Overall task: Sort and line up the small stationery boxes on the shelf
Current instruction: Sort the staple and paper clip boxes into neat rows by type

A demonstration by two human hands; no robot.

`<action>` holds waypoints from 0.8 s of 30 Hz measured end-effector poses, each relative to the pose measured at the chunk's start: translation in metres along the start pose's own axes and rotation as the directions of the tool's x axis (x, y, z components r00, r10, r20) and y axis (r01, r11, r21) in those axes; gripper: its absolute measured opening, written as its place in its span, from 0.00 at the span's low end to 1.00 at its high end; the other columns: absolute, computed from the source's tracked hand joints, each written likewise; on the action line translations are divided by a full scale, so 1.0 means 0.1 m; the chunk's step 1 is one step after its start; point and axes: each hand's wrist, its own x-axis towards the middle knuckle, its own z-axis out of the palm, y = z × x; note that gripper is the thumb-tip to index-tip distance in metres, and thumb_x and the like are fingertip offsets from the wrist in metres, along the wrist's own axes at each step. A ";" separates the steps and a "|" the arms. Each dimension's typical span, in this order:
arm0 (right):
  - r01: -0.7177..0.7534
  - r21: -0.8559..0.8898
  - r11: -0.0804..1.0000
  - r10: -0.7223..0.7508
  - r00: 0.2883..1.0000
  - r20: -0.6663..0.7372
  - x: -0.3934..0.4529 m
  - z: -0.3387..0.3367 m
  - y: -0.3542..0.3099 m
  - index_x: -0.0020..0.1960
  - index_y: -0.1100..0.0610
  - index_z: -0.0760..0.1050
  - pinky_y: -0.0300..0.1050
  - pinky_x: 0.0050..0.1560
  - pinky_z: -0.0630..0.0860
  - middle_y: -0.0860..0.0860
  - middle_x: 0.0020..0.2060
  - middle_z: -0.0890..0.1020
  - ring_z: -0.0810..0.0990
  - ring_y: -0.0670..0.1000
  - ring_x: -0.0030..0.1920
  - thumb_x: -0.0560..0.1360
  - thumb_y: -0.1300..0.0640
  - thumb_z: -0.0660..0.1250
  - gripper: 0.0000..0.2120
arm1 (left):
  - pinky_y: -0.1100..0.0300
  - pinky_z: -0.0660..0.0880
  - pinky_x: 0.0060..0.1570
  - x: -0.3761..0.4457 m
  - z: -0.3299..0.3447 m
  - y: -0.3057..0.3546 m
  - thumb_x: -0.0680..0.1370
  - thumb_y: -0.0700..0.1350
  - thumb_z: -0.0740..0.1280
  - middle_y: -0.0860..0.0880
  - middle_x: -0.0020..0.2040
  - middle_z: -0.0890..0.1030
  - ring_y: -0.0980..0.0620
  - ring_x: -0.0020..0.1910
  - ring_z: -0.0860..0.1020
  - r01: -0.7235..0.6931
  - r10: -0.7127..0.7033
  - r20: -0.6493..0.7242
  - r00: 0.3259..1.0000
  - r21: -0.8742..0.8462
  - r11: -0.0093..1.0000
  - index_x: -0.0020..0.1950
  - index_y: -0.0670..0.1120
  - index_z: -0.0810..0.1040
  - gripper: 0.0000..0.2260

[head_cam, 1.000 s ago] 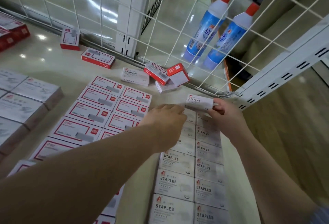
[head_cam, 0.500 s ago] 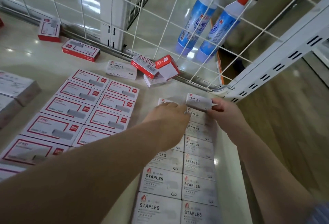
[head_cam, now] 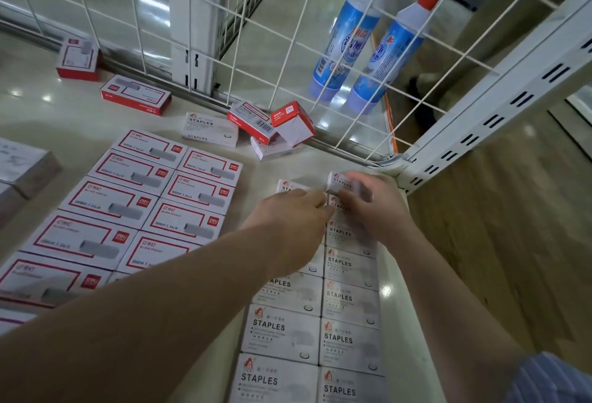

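We've got both hands at the far end of the white STAPLES double column (head_cam: pixel 315 332), near the shelf's right rear corner. Right hand (head_cam: pixel 378 207) has its fingers curled round a small white staples box (head_cam: pixel 341 182), tilted and motion-blurred, above the last box of the right-hand row. Left hand (head_cam: pixel 293 220) lies palm down, knuckles bent, fingertips at the end box of the left row (head_cam: pixel 286 185); we can't tell whether it's gripping or just touching.

STAPLES boxes: flat rectangular card, matte white, laid edge to edge in two rows. To the left, red-bordered boxes (head_cam: pixel 134 201), same flat shape, also in two tight rows.

Unsorted cluster by the wire grid (head_cam: pixel 288 60): one white STAPLES box (head_cam: pixel 209 129), a red-and-white box with a barcode (head_cam: pixel 251 121), a red-topped box (head_cam: pixel 293 122) tipped on edge. Two more red-sided boxes (head_cam: pixel 134 98) further left.

Shelf surface (head_cam: pixel 80 127) is glossy cream with light glare. Behind the grid, two blue plastic bottles (head_cam: pixel 368 44) with red caps.
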 end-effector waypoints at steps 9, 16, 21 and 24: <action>0.033 0.027 0.999 -0.033 0.999 -0.021 0.00 0.01 0.01 0.58 0.47 0.76 0.57 0.60 0.71 0.53 0.53 0.77 0.73 0.55 0.57 0.73 0.51 0.67 0.14 | 0.54 0.69 0.61 0.01 0.00 0.01 0.81 0.48 0.52 0.53 0.67 0.67 0.51 0.64 0.67 0.008 -0.008 0.008 1.000 -0.004 1.000 0.71 0.50 0.64 0.18; 0.024 0.061 0.998 -0.023 1.000 -0.012 0.02 0.02 0.02 0.55 0.46 0.76 0.58 0.58 0.73 0.54 0.52 0.77 0.75 0.55 0.55 0.72 0.52 0.68 0.11 | 0.54 0.68 0.62 0.01 -0.02 0.01 0.81 0.47 0.52 0.52 0.67 0.67 0.51 0.65 0.67 0.014 -0.014 0.014 1.000 -0.025 1.000 0.71 0.50 0.64 0.18; -0.011 0.094 0.995 0.016 0.999 -0.047 0.06 0.06 -0.03 0.56 0.48 0.77 0.55 0.60 0.72 0.56 0.54 0.77 0.75 0.55 0.56 0.69 0.51 0.71 0.15 | 0.55 0.68 0.62 0.00 -0.01 0.01 0.81 0.48 0.53 0.53 0.67 0.67 0.52 0.64 0.67 0.020 -0.019 0.017 1.000 -0.048 0.999 0.71 0.51 0.65 0.18; -0.047 0.106 0.993 0.053 0.997 -0.055 0.07 0.11 -0.05 0.55 0.47 0.77 0.56 0.58 0.73 0.57 0.52 0.78 0.75 0.58 0.55 0.66 0.44 0.71 0.19 | 0.54 0.68 0.63 0.00 -0.02 0.01 0.81 0.48 0.53 0.53 0.66 0.67 0.52 0.64 0.67 0.023 -0.022 0.019 1.000 -0.063 0.998 0.70 0.51 0.65 0.17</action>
